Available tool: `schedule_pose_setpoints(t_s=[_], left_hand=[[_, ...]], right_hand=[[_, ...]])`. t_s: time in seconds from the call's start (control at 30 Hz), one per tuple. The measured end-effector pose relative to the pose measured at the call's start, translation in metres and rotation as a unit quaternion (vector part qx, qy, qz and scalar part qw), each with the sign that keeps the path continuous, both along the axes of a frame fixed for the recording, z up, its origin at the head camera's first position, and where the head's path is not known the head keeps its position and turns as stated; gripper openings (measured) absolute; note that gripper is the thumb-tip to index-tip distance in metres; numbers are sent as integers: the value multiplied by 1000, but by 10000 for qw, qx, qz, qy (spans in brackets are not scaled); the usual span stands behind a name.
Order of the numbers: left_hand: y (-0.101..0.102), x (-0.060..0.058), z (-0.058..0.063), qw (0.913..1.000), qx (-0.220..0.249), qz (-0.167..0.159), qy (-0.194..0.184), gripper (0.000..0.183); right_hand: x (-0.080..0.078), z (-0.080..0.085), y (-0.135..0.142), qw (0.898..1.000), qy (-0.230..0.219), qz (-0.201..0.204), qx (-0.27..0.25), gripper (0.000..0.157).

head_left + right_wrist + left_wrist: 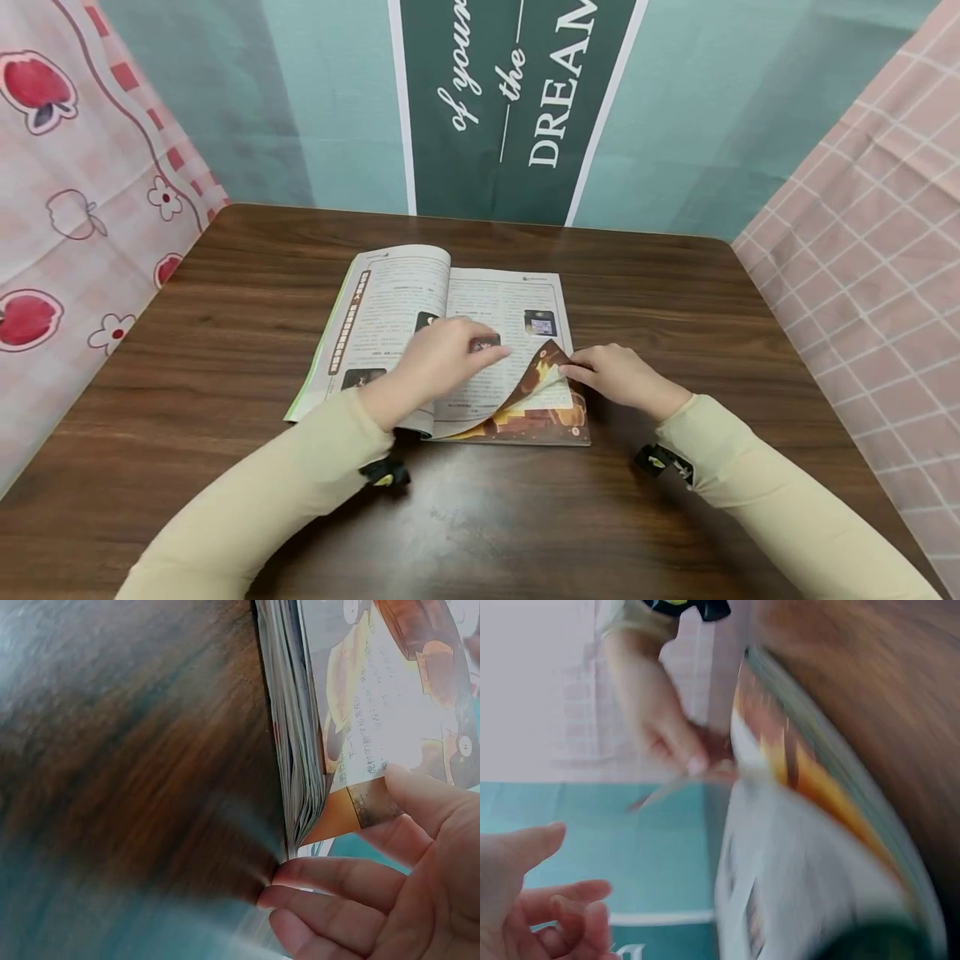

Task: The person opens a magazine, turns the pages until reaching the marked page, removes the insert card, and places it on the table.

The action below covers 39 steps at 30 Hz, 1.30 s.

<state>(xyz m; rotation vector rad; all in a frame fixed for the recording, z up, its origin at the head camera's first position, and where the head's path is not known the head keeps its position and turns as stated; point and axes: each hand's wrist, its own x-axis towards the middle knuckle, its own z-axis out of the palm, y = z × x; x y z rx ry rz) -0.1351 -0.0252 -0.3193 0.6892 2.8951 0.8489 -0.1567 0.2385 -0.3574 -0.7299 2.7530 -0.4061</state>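
Observation:
An open magazine (390,308) lies on the table, its left page bowed up near the spine. My right hand (618,375) pinches the lower right corner of the right-hand page (543,371) and lifts it, so an orange-brown picture shows on its back and on the page below. In the right wrist view the thumb of the right hand (420,877) lies on the illustrated paper, beside the stacked page edges (292,735). Over the middle of the magazine is my left hand (450,354), fingers loosely bent with nothing in them, as the left wrist view also shows.
The dark wooden table (660,292) extends around the magazine. A teal cloth with lettering (495,108) hangs behind it. An apple-patterned cloth (82,217) stands at the left, a pink checked one (870,250) at the right. Both wrists wear black straps (386,473).

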Motion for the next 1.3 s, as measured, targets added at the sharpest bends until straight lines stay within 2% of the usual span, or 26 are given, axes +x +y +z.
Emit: schedule_pose_setpoints(t_s=[0.13,0.27,0.43,0.73,0.8,0.97,1.03,1.13,1.3], left_hand=[[33,-6,-9,9997,183,-143,-119,37],[51,-7,-13,9995,232,-195,-57,28],[59,-8,-13,9996,218,-145,139,19],[67,-12,-14,9994,220,-95,239,17],[67,-13,-15,9992,267,-74,280,16],[57,-14,-18,9980,444,137,418,14],[50,-13,-18,9968,573,254,491,13],[39,-12,-20,9934,873,400,634,10],[12,-8,-23,9854,1405,684,676,7]], right_hand=[[0,0,1,10000,-15,-62,10,25],[0,-1,1,10000,50,-43,-31,24],[-1,-2,0,9997,232,34,-73,22],[0,-1,1,9995,323,39,-22,22],[1,-1,3,9997,243,-43,21,31],[3,0,9,9990,-318,-308,84,83],[3,0,12,9982,-494,-327,93,94],[5,0,16,9980,-579,-226,106,102],[10,-1,19,9987,-368,274,218,102]])
